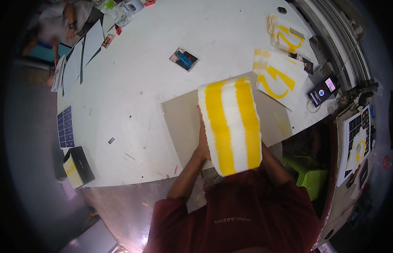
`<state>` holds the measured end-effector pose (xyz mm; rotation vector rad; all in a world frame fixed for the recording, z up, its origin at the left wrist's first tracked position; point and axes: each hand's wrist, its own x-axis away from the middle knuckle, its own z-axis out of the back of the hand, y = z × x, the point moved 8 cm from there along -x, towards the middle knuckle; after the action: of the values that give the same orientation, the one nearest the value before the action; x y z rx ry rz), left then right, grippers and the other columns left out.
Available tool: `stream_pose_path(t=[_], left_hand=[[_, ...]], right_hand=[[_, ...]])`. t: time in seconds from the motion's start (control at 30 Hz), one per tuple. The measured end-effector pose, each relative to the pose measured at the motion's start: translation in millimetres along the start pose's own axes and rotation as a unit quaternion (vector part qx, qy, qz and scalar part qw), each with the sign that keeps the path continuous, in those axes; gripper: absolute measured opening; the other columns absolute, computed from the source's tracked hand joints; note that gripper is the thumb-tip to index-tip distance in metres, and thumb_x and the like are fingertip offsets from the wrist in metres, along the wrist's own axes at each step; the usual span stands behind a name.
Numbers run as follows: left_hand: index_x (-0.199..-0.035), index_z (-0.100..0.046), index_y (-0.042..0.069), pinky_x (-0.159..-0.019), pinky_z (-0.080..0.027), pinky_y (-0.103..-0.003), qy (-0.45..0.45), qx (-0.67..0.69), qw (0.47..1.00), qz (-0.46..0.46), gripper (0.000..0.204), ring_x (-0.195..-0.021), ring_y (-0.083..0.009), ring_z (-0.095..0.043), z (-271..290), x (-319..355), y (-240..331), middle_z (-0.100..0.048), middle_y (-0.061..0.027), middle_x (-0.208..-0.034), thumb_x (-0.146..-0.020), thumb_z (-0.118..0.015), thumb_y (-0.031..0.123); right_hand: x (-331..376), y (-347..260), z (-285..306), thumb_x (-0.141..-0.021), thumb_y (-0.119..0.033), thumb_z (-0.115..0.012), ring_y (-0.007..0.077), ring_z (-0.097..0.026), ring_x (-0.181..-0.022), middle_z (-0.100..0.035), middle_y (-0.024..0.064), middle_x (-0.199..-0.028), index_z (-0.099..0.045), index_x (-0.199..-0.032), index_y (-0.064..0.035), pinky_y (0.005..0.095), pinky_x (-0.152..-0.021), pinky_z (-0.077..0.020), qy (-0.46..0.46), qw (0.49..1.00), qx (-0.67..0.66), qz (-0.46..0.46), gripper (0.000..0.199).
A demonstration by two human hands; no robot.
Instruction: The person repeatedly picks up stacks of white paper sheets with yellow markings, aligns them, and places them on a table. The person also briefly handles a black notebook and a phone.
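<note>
While the thick stack of sheets (232,126), white-edged with two broad yellow bands, stands on edge over the grey board (184,122) at the near rim of the white table (133,84), the left hand (202,141) presses flat against its left side. Its fingers lie open along the stack, bracing rather than pinching. The right hand is hidden behind the stack, only its forearm (272,162) showing, so its grip cannot be told. To square the sheets well, both palms should, I judge, press evenly and tap the lower edge down on the board so no sheet slides out. Just right lie loose printed sheets with yellow curved shapes (276,78), close enough to be knocked. Beyond them sits a phone (324,89); a small blue-and-black packet (184,59) lies farther up the table. Another person (61,21) works at the far left corner.
</note>
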<state>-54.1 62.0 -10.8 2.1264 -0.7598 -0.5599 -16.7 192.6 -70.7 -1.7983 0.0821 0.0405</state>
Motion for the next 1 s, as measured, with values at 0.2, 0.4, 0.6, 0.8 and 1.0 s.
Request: stream_pose_path(t=[0.2, 0.4, 0.6, 0.8, 1.0], left_hand=[[-0.163, 0.009, 0.004, -0.127, -0.017, -0.045, 0.061, -0.069, 0.994, 0.052, 0.126, -0.149, -0.0279, -0.034, 16.9, -0.5, -13.1, -0.029, -0.0164, -0.164, -0.086, -0.073, 0.060], [-0.162, 0.007, 0.001, -0.123, -0.024, -0.045, 0.082, -0.213, 0.967, 0.114, 0.139, -0.148, -0.0342, -0.035, 86.8, 31.9, -59.4, -0.025, -0.0238, -0.163, -0.073, -0.089, 0.046], [-0.157, -0.021, 0.000, -0.112, -0.039, -0.044, 0.048, -0.426, 0.902, -0.043, 0.119, -0.135, -0.0343, -0.049, 37.1, -14.6, 56.5, -0.043, -0.0245, -0.147, -0.067, -0.095, 0.024], [-0.115, -0.058, 0.001, -0.101, -0.045, -0.039, 0.090, -0.378, 0.919, -0.069, 0.066, -0.118, -0.0283, -0.059, 42.7, -24.3, 66.3, -0.060, -0.0166, -0.123, -0.064, -0.094, 0.022], [-0.106, -0.058, 0.001, -0.082, -0.054, -0.038, 0.051, -0.544, 0.836, -0.056, 0.064, -0.088, -0.0326, -0.069, 4.1, -21.3, 121.2, -0.067, -0.0179, -0.091, -0.056, -0.093, 0.022]], right_hand=[[2.2, 0.7, -1.2, -0.070, -0.023, -0.094, 0.0302, -0.022, -0.155, -0.021, 0.0192, -0.168, -0.003, -0.165, -0.0024, 0.0443, -0.126, -0.0171, 0.000, 1.000, -0.018, -0.011, 0.133], [-7.3, -22.9, 10.4, -0.070, -0.021, -0.094, 0.0297, -0.024, -0.154, -0.022, 0.0192, -0.167, -0.002, -0.165, -0.0025, 0.0437, -0.126, -0.0181, -0.018, 0.999, -0.030, -0.029, 0.134], [-32.5, -86.9, 14.5, -0.064, -0.010, -0.096, 0.0241, -0.035, -0.148, -0.036, 0.0152, -0.159, -0.016, -0.162, -0.0010, 0.0389, -0.122, -0.0272, -0.049, 0.996, 0.079, -0.017, 0.126], [-35.8, -75.3, 19.6, -0.070, -0.010, -0.092, 0.0175, -0.055, -0.127, -0.058, 0.0082, -0.137, -0.047, -0.140, -0.0016, 0.0339, -0.110, -0.0406, -0.037, 0.996, 0.057, -0.057, 0.084], [-4.8, -18.7, 13.3, -0.080, -0.007, -0.084, 0.0187, -0.055, -0.129, -0.059, 0.0076, -0.137, -0.046, -0.147, -0.0024, 0.0359, -0.111, -0.0423, -0.024, 0.987, -0.127, -0.096, 0.077]])
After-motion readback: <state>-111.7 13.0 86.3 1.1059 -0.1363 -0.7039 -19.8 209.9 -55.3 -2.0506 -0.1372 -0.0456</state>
